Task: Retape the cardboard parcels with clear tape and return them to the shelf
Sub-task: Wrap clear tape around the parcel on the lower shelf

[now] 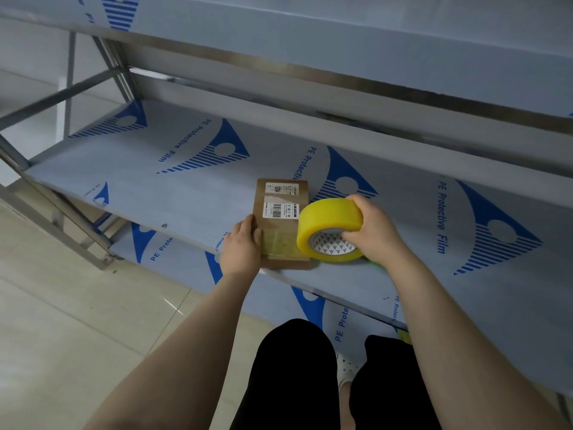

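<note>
A small flat cardboard parcel [280,225] with white barcode labels lies near the front edge of the middle shelf [186,187]. A strip of shiny tape crosses its near end. My left hand [242,248] holds the parcel's left near edge, thumb on top. My right hand [372,228] grips a yellowish roll of clear tape [328,229], fingers hooked into its core, right beside the parcel's right edge. The tape strip seems to run from the roll onto the parcel.
The metal shelf rack is covered in blue-printed protective film; an upper shelf [341,35] overhangs and a lower shelf [173,252] sits below. Something green [376,262] peeks out under my right wrist. Tiled floor [77,305] lies to the left, my legs below.
</note>
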